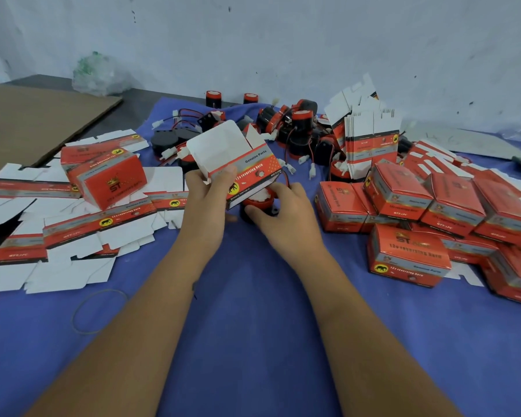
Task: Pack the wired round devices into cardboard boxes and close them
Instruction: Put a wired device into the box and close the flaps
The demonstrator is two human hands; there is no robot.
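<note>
A small packing workshop: flat cartons [73, 236], closed red boxes [433, 206] and loose wired horns [292, 127] are lying across a blue-clothed desk [253, 326].

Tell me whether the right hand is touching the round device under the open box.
Touching: the head view shows the right hand curled around the round device.

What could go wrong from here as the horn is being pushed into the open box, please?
The wire curls out beside the box that the left hand holds, so it might get pinched under a flap. The right hand is feeding the horn in at a tilt, which could crumple the thin card. The open flap sticks up and may bend.
</note>
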